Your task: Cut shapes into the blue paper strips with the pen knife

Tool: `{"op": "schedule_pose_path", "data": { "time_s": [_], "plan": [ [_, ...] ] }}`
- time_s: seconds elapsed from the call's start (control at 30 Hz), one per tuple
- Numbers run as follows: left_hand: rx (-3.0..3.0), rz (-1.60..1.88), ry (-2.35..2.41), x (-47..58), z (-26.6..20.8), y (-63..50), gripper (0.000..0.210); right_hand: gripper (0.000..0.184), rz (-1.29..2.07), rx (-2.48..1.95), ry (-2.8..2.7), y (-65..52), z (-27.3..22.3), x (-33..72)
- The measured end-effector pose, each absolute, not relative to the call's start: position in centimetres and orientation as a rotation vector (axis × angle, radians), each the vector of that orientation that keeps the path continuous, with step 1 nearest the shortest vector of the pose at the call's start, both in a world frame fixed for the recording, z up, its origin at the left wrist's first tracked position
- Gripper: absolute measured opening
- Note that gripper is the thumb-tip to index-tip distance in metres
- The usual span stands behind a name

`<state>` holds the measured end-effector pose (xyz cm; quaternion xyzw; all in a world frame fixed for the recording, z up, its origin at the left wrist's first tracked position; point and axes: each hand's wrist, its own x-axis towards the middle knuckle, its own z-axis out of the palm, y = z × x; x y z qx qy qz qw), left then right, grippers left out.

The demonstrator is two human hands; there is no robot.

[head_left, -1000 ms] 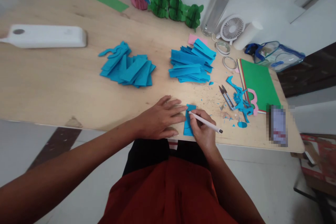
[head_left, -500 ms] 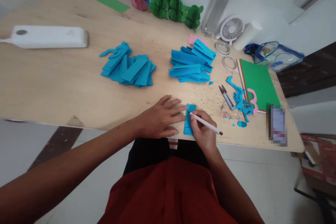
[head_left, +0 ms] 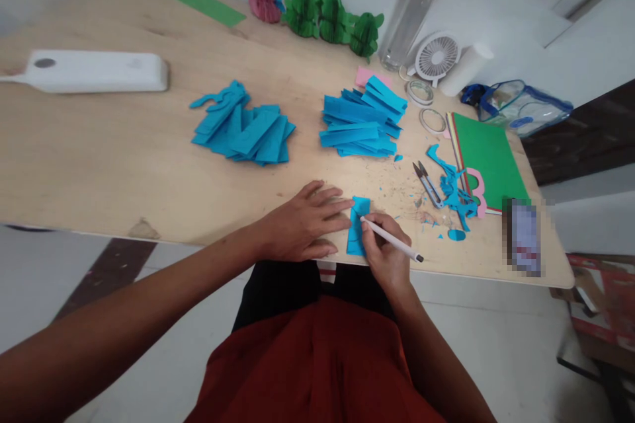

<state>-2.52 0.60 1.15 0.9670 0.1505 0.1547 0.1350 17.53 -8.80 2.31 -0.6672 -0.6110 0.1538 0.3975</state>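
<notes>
A small blue paper strip lies upright to me at the table's near edge, with dark lines drawn on it. My left hand rests flat with fingers spread, its fingertips at the strip's left edge. In my right hand is a white pen, its tip on the paper. Beyond my hands are a pile of folded blue paper pieces on the left and a stack of blue strips on the right.
Thread snips lie beside blue paper scraps. Green sheets and a blurred phone are at the right. Behind stand green paper shapes, a bottle and a small fan. A white device lies left.
The pen and my right hand have shifted slightly to the right and down over the blue strip. My left hand stays in place.
</notes>
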Motion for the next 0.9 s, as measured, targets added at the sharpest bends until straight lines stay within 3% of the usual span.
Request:
{"op": "schedule_pose_path", "data": {
  "time_s": [0.9],
  "plan": [
    [2.816,0.458,0.438,-2.54,0.96,0.61,0.049,0.014,0.333,-1.687,-1.574,-7.97,2.35,17.11]
  ]
}}
